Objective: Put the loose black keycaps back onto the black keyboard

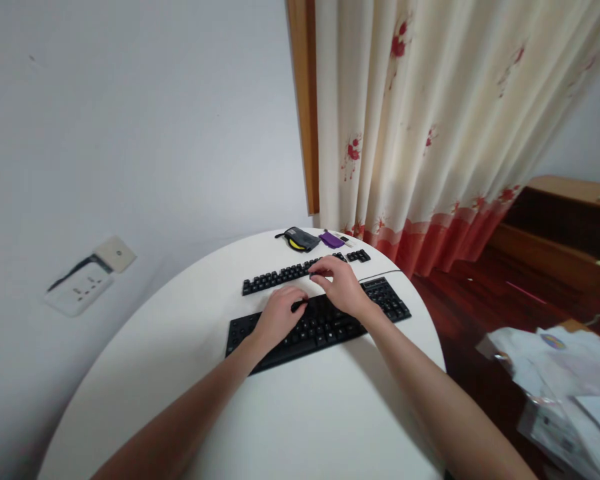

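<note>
Head view: keyboard (325, 328) under left grip (280, 313), keycaps (285, 274) beside right grip (344, 287).

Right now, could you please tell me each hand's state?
Left hand: curled over the keyboard; grip cannot be told.
Right hand: curled near the loose keycaps; grip cannot be told.

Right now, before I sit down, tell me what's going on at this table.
A person is working bare-handed at a black keyboard on a white table. The left grip is over the keyboard; the right grip is near its far edge, fingertips close to black keycaps laid out behind it. Whether either pinches a keycap is too small to tell.
</note>
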Action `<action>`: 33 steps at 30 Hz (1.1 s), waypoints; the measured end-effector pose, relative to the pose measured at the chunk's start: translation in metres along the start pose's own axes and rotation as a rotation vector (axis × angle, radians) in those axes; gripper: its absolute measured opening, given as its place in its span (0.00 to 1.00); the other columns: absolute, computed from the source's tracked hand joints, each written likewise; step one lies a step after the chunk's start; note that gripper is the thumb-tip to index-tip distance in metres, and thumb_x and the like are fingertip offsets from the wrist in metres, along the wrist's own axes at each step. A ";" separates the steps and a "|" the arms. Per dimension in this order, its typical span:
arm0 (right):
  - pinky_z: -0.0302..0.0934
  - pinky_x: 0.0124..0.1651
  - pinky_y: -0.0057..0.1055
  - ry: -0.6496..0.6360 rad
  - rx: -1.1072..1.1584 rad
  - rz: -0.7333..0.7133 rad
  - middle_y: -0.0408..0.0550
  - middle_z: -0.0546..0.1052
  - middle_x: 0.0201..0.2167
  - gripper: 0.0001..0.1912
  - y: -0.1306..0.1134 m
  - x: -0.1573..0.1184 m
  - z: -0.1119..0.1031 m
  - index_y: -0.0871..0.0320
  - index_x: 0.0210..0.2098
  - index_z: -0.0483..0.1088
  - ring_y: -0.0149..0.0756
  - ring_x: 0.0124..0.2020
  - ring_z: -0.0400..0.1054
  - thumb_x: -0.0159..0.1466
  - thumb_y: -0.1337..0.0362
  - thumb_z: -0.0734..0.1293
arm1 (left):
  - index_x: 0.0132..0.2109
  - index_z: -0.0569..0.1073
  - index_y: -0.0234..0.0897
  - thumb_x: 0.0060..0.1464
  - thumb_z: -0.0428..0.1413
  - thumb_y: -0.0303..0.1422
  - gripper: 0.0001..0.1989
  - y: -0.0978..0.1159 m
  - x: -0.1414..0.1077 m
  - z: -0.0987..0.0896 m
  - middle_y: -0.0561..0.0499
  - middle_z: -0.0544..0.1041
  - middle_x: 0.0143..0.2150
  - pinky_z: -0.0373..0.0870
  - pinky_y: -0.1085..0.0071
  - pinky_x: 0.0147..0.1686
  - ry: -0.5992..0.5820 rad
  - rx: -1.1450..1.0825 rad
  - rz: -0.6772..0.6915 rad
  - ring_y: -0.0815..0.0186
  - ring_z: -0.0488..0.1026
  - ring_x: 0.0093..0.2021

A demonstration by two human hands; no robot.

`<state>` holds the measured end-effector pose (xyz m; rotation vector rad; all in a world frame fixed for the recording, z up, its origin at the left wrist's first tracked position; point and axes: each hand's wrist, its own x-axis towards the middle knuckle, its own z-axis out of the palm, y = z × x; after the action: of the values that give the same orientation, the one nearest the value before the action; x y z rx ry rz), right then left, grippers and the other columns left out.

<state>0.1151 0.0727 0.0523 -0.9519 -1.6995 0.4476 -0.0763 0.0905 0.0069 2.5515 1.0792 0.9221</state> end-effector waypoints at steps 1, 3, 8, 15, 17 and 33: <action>0.68 0.43 0.33 0.012 0.016 -0.017 0.47 0.76 0.37 0.05 -0.012 -0.001 -0.008 0.57 0.39 0.75 0.35 0.38 0.71 0.62 0.70 0.68 | 0.37 0.77 0.38 0.54 0.59 0.24 0.06 0.005 -0.001 -0.004 0.51 0.79 0.39 0.71 0.60 0.49 -0.017 0.022 0.004 0.60 0.75 0.43; 0.68 0.45 0.34 0.039 0.012 -0.040 0.48 0.77 0.40 0.06 -0.027 -0.007 -0.032 0.56 0.41 0.75 0.36 0.41 0.71 0.63 0.68 0.68 | 0.38 0.77 0.39 0.54 0.59 0.25 0.06 0.017 -0.003 -0.009 0.51 0.80 0.40 0.70 0.59 0.49 -0.006 0.019 -0.023 0.59 0.75 0.43; 0.69 0.42 0.35 0.094 -0.063 0.158 0.48 0.78 0.36 0.06 0.004 -0.050 -0.107 0.57 0.37 0.75 0.37 0.36 0.73 0.61 0.62 0.70 | 0.38 0.80 0.41 0.53 0.62 0.27 0.06 0.060 0.006 0.000 0.52 0.82 0.39 0.71 0.63 0.47 0.008 -0.147 -0.067 0.61 0.76 0.41; 0.68 0.41 0.36 0.039 -0.121 0.332 0.48 0.79 0.32 0.07 0.075 -0.101 -0.145 0.58 0.33 0.75 0.39 0.34 0.73 0.58 0.61 0.71 | 0.38 0.82 0.42 0.51 0.64 0.27 0.06 0.098 0.056 0.072 0.53 0.83 0.39 0.71 0.66 0.46 -0.068 -0.338 -0.108 0.63 0.78 0.40; 0.67 0.42 0.36 0.017 -0.134 0.312 0.48 0.79 0.33 0.06 0.080 -0.103 -0.141 0.57 0.33 0.75 0.40 0.35 0.73 0.59 0.61 0.70 | 0.37 0.83 0.41 0.52 0.64 0.27 0.06 0.098 0.064 0.091 0.53 0.83 0.38 0.71 0.66 0.46 -0.083 -0.342 -0.120 0.63 0.78 0.40; 0.65 0.48 0.39 -0.046 -0.136 0.223 0.49 0.80 0.36 0.05 0.086 -0.104 -0.128 0.55 0.32 0.77 0.41 0.40 0.72 0.62 0.63 0.68 | 0.37 0.82 0.43 0.56 0.62 0.30 0.04 0.096 0.063 0.110 0.55 0.83 0.40 0.66 0.63 0.47 -0.065 -0.252 0.002 0.61 0.72 0.42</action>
<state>0.2749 0.0238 -0.0290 -1.2468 -1.6885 0.5078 0.0806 0.0716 -0.0096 2.3595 0.8809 0.9059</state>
